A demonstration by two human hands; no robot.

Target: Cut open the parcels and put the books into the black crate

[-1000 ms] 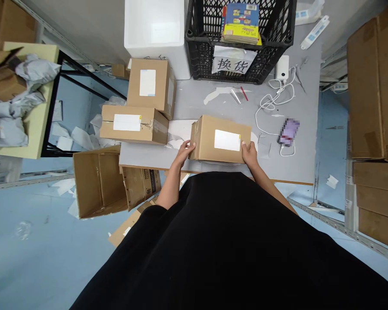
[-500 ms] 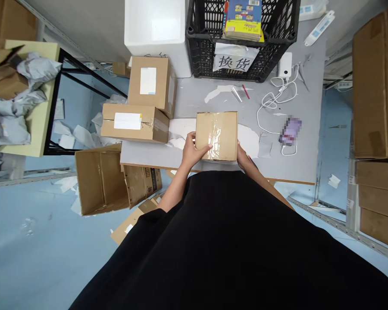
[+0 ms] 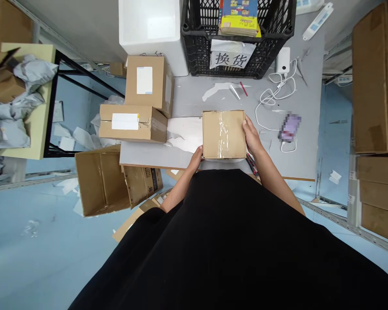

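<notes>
Between my hands is a small cardboard box [image 3: 231,135], its taped face turned up toward me, near the front edge of the grey table [image 3: 291,165]. My left hand [image 3: 195,160] grips its lower left side, with most of the fingers hidden behind it. On the opposite side, my right hand [image 3: 251,134] holds the right edge, thumb near the upper corner. A dark and red pen-like tool [image 3: 251,163] lies by the table edge below my right hand. White paper [image 3: 185,133] lies on the table left of and partly behind the box.
Two labelled cardboard boxes [image 3: 126,122] stand at the table's left. Behind are a white foam box [image 3: 150,38] and a black crate [image 3: 226,60] with books. A phone [image 3: 290,127] on a white cable lies right. An open carton [image 3: 100,181] sits on the floor at left.
The box has shifted a little to the right in my hands. My left hand has slid to its lower left side, and my right hand has moved up its right edge.
</notes>
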